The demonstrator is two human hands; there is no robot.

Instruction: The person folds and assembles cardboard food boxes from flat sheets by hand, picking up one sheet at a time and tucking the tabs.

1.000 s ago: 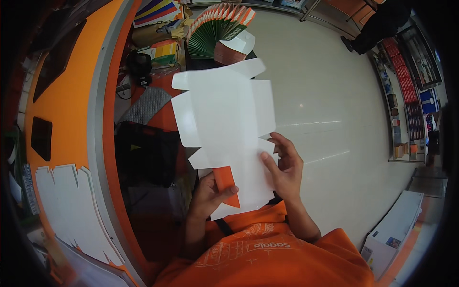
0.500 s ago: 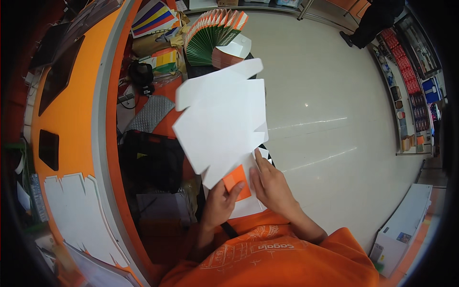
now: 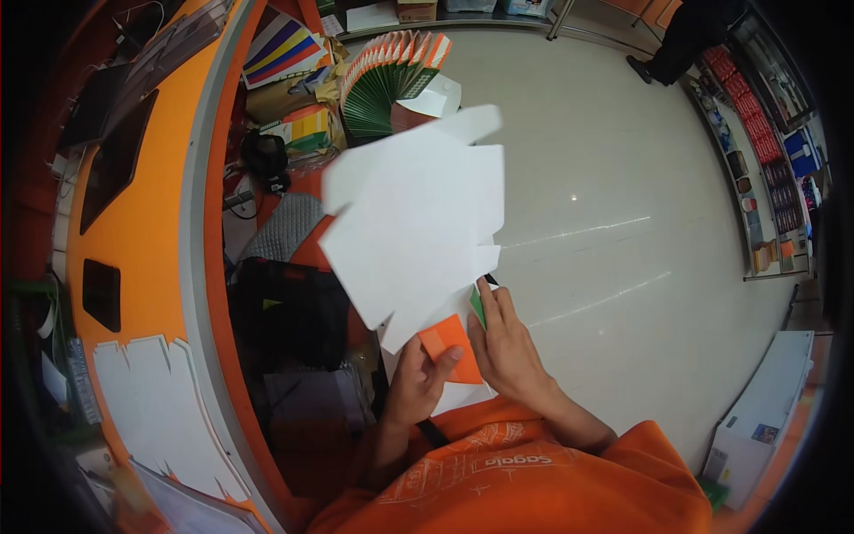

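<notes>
A white die-cut box blank (image 3: 414, 214) with flaps and notches along its edges is held up in front of me, its plain side showing. My left hand (image 3: 418, 383) is closed on its lower end, the thumb pressing an orange folded panel (image 3: 452, 349). Over at the lower right edge, my right hand (image 3: 511, 347) is closed with its fingers at a side flap, where a small green patch (image 3: 478, 307) shows beside the fingertips. The fingertips' grip under the flap is partly hidden. Another white sheet (image 3: 463, 398) lies below, close to my orange shirt.
Green-and-orange folded cartons (image 3: 391, 89) stand fanned out beyond the blank. On the left, an orange counter (image 3: 151, 276) carries a stack of white blanks (image 3: 160, 409) and a dark phone-like slab (image 3: 101, 295). A black bag (image 3: 289, 311) sits under it. Another person (image 3: 685, 44) stands far right.
The green patch has come into sight by my right fingertips as the side flap bends. The orange panel shows a little lower. Both hands stay at the blank's lower end.
</notes>
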